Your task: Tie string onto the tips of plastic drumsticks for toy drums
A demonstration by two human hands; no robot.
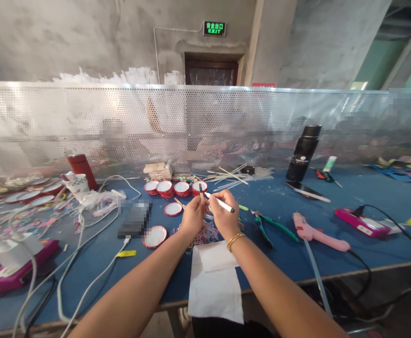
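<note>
My left hand (193,217) pinches a short dark cap-like piece (201,190) upright between thumb and fingers. My right hand (222,217), with a gold bracelet on the wrist, holds a white pen-like stick (220,202) with a dark tip pointing right. Both hands hover close together above a pile of thin colourful strips (205,233) on the blue table (283,253). A white sheet of paper (215,281) lies under my forearms at the table's front edge.
Red-rimmed round lids (173,188) sit behind and left of my hands. Green-handled pliers (267,225), a pink glue gun (318,234), a black bottle (303,152), a phone (135,218), white cables (85,263) and a perforated metal screen (205,122) surround the spot.
</note>
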